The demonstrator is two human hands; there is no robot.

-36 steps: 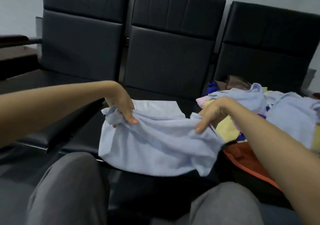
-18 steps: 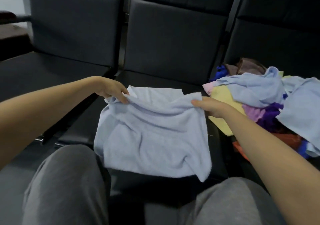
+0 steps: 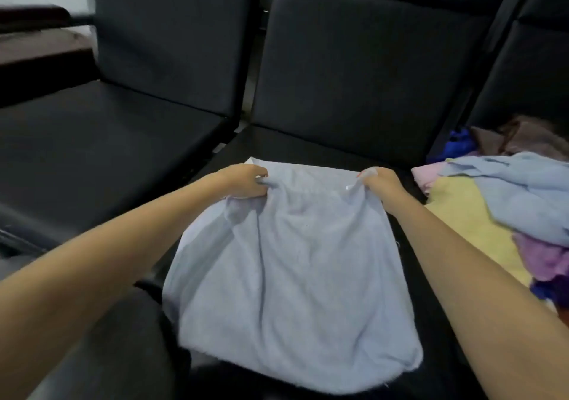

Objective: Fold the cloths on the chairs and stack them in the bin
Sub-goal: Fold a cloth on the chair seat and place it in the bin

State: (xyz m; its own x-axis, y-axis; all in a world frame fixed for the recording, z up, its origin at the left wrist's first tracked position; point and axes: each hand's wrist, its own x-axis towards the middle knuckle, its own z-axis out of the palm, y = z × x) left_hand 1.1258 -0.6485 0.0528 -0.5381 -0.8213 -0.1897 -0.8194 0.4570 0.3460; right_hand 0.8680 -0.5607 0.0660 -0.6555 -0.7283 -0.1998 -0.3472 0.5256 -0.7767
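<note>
- At frame centre, the cloth [image 3: 295, 276] lies spread over the middle seat [image 3: 308, 147], its near edge drooping off the front.
- The left hand [image 3: 244, 181] and right hand [image 3: 380, 184] each pinch a far corner, grip closed on the fabric.
- Best move: hold the corners level and taut, then bring them to the near hem.
- It's soft, napped, pale-blue towelling. Floppy stuff, likely to crease.
- At frame right sits the pile [image 3: 508, 202], rumpled and many-coloured. No bin in view.

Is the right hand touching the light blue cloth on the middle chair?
Touching. The head view shows the right hand gripping a far corner of the light blue cloth.
</note>
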